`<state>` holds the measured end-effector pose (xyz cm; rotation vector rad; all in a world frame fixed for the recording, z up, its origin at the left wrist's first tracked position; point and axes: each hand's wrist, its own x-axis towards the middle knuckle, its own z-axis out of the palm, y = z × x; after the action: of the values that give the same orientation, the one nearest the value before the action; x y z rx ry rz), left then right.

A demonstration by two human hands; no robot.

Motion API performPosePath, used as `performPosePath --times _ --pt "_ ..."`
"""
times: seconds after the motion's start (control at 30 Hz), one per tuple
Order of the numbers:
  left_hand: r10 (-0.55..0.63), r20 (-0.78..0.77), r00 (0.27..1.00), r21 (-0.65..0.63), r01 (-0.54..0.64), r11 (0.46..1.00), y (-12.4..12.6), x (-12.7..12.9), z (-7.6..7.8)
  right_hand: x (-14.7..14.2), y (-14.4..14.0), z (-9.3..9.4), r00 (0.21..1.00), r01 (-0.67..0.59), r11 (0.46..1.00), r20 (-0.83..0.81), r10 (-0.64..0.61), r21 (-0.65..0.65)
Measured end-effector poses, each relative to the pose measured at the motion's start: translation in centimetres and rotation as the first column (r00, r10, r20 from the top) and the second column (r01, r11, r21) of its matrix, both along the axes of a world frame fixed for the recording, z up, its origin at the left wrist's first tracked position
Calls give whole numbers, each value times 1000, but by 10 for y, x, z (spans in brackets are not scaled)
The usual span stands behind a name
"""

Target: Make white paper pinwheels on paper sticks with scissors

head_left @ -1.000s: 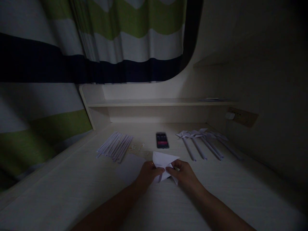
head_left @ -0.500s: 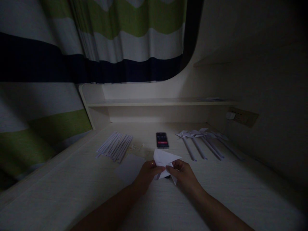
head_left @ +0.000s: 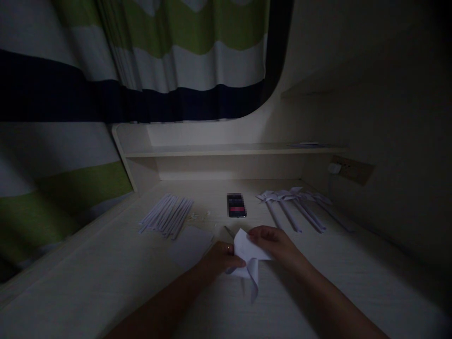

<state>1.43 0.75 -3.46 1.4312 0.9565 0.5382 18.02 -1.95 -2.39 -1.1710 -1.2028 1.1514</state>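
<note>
A: Centre of the view: a folded paper sheet (head_left: 247,256), white, held just above the table (head_left: 106,282) between both hands. The left hand (head_left: 219,258) pinches its left edge with fingers closed on it, a ring visible on one finger; the right hand (head_left: 271,240) grips the upper part from above, fingers curled over the fold.

B: Why lifted, not flat?

A: One corner hangs free below the hands as a narrow flap; holding the sheet clear of the surface seems to let that flap swing while the fold is shaped.

B: And the surroundings?

A: Far left, a bundle of rolled paper sticks (head_left: 165,215) lies side by side. Far right, a row of paper pinwheels (head_left: 293,207), heads toward the shelf (head_left: 226,150), stems toward the person; the sorted rows suggest stock on one side and completed pieces on the other. Between them rests a dark phone (head_left: 236,205). A flat blank paper sheet (head_left: 189,245) lies just left of the left hand, within reach. A striped curtain (head_left: 141,61) hangs behind. The light is dim, so finer folds cannot be made out.
</note>
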Motion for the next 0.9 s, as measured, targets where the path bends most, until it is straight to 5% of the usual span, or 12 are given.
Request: performPosePath --times 0.43,0.63,0.9 --pt "-16 193 981 -173 50 984 -2 -4 4 1 -4 5 971 -41 960 239 -27 276" --pt "5 255 967 -202 48 978 2 -6 0 2 -10 15 879 -324 824 470 81 464" --pt "-27 242 970 -212 80 974 -1 -6 5 11 -16 22 693 -537 685 720 26 493"
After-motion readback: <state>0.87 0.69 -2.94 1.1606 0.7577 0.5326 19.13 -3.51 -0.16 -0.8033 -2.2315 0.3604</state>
